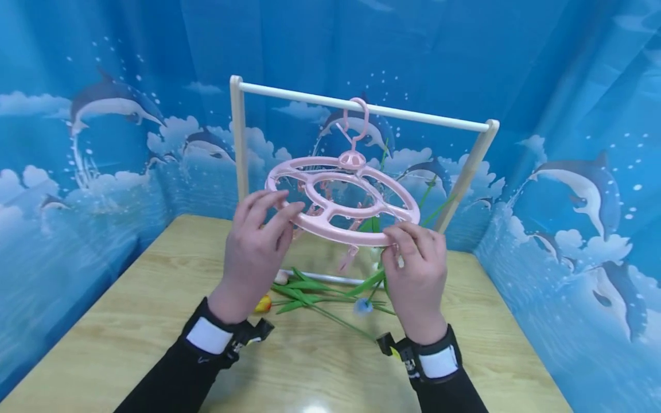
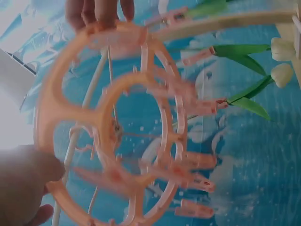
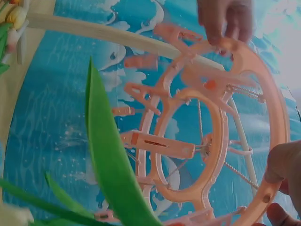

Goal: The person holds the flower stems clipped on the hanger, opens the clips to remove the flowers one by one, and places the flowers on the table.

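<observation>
Backdrop: blue dolphin-printed curtain [image 1: 310, 46]
Hands: my left hand [image 1: 254, 246] and right hand [image 1: 419, 267] both pinch a pink oval plastic hanger [image 1: 346, 234]
Black fabric sleeve [image 1: 178, 370]: small tick-shaped mark

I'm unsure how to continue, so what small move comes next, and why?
Perhaps free the left hand and reach for the yellow tulip: it lies on the table, some clips hang bare, and the hanger is hooked over the bar.

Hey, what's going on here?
A person's left hand and right hand hold a pink plastic ring-shaped clip hanger by its near side. Its hook sits over a thin white rail. White tulips hang from some pink clips; a yellow-orange tulip lies on the wood-grain table.
</observation>
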`<state>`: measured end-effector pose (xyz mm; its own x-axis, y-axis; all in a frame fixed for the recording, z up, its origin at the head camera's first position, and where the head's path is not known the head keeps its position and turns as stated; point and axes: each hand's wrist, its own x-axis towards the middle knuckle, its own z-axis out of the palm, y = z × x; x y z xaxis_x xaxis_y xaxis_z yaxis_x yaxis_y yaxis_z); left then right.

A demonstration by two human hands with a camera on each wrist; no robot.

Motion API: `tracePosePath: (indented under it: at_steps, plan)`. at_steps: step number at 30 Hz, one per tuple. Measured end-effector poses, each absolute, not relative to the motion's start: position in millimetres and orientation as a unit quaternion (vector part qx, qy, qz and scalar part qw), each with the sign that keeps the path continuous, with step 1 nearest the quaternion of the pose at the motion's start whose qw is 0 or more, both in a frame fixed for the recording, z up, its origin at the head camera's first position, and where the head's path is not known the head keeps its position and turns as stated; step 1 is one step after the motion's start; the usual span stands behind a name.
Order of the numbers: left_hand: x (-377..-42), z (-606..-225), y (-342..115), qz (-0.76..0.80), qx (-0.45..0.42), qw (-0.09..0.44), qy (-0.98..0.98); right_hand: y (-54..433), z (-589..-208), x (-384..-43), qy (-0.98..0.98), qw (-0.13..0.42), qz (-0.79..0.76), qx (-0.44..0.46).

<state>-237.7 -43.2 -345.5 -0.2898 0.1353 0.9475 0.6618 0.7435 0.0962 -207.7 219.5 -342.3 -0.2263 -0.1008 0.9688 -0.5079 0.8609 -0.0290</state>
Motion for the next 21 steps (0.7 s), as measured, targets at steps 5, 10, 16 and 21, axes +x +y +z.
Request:
tracePosePath:
  at_steps: [5, 10, 16, 21]
  plan:
    - [-238, -347, -48, -0.223, -0.244, 0.527, -0.783, 221, -342, -207, -0.778, 0.573, 0.181, 0.184]
    - [-233, -348, -40, -0.192, -0.255, 0.518, -0.793, 214, -345, -206, -0.776, 0.571, 0.168, 0.21]
    - [-227, -349, -35, -0.189, -0.259, 0.507, -0.8, 208, -346, -206, -0.754, 0.582, 0.163, 0.258]
    - [-223, -349, -34, -0.208, -0.259, 0.504, -0.797, 218, -344, -201, -0.766, 0.56, 0.205, 0.241]
